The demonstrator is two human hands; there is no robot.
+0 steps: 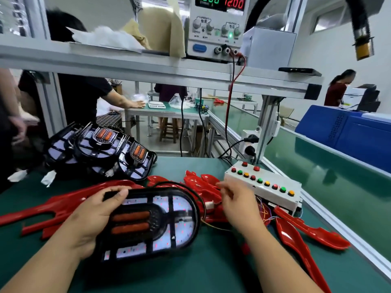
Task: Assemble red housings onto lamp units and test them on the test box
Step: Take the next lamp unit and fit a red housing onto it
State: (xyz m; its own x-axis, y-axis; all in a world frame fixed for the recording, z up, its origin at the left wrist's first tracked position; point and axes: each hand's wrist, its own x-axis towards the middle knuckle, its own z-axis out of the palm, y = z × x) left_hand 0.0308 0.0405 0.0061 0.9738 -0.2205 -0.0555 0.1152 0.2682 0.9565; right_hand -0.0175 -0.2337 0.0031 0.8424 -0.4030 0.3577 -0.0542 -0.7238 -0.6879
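Note:
My left hand (93,216) grips the left end of a black lamp unit (152,225) with two orange bars and white panels, held over the green bench. My right hand (239,199) hovers with loosely curled fingers beside the unit's white connector (209,205), near the test box (264,193); whether it touches the connector or wires I cannot tell. The white test box carries a row of red, green and yellow buttons. Red housings (63,208) lie under and around the lamp unit, with more red housings (306,231) at the right.
A stack of black lamp units (101,151) sits at the back left of the bench. A power supply (215,26) reading 12.00 stands on the shelf above, with red and black leads running down. A conveyor belt (328,166) runs along the right. Other people stand behind.

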